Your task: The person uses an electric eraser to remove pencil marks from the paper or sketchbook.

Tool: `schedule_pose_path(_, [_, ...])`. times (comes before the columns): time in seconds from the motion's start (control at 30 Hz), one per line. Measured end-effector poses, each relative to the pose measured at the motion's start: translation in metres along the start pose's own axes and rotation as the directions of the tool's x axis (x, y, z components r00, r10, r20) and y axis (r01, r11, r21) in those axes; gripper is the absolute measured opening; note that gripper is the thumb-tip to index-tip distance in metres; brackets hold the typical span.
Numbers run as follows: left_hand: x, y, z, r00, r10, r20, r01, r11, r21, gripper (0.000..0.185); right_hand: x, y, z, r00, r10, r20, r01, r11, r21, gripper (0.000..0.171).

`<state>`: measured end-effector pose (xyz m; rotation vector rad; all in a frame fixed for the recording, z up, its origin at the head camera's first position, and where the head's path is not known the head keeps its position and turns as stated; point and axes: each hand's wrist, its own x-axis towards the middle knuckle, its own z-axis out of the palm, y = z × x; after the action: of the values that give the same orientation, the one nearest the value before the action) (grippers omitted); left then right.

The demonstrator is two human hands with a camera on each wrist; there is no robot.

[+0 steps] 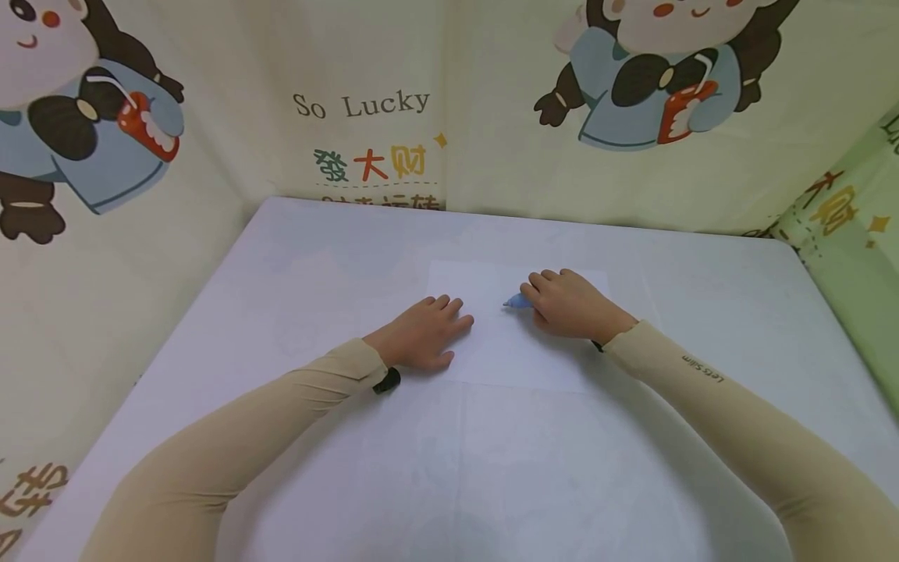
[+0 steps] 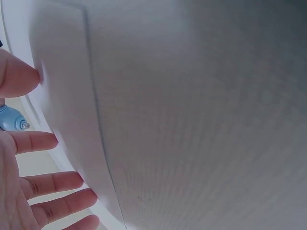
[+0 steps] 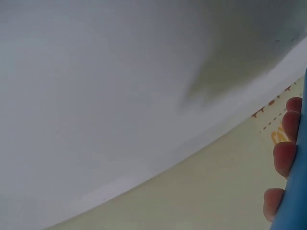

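A white sheet of paper (image 1: pixel 485 355) lies flat on the white table. My left hand (image 1: pixel 430 334) rests over the paper's left side with its fingers spread; the left wrist view shows its straight fingers (image 2: pixel 53 184) with fingertips at the sheet. Above the right part of the paper, my right hand (image 1: pixel 572 304) grips a thick blue pen (image 1: pixel 520 301), whose pointed tip faces left toward the left hand. The blue barrel fills the right edge of the right wrist view, with curled fingertips (image 3: pixel 284 158) around it. Whether the tip touches the paper, I cannot tell.
The white tabletop (image 1: pixel 463 476) extends around the paper on all sides. Cream cloth (image 1: pixel 492 101) printed with cartoon figures and lettering hangs behind the table and at both sides. A dark band (image 1: pixel 387 381) shows at the left wrist.
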<state>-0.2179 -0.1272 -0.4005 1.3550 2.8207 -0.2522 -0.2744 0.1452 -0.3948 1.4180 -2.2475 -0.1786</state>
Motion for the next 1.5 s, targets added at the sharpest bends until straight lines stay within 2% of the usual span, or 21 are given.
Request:
schedule_pose_path(0.2, [0.0008, -0.0006, 0.0006, 1.000, -0.001, 0.004, 0.001, 1.000, 0.002, 0.047, 0.0025, -0.0029, -0.0023, 1.000, 0.017, 0.016, -0.017, 1.000, 0.011, 0.013])
schedule_pose_path(0.4, [0.0012, -0.0006, 0.0012, 1.000, -0.004, 0.005, 0.004, 1.000, -0.002, 0.047, 0.0034, -0.0042, -0.0033, 0.998, 0.031, 0.061, -0.032, 0.999, 0.020, 0.020])
schedule_pose_path(0.77, [0.0021, -0.0001, 0.0010, 1.000, -0.012, 0.017, 0.012, 1.000, 0.001, 0.048, 0.0033, -0.0032, -0.0027, 0.997, 0.031, 0.075, -0.033, 0.999, 0.027, 0.024])
schedule_pose_path(1.1, [0.0030, -0.0006, 0.0037, 1.000, -0.005, -0.003, 0.005, 1.000, 0.001, 0.047, 0.0036, -0.0018, 0.0012, 0.999, 0.020, 0.038, -0.021, 1.000, 0.020, 0.025])
schedule_pose_path(1.5, [0.0030, 0.0002, 0.0032, 1.000, -0.010, 0.011, 0.010, 1.000, -0.001, 0.047, 0.0056, -0.0026, 0.0044, 1.000, 0.009, 0.028, -0.009, 1.000, -0.002, 0.027])
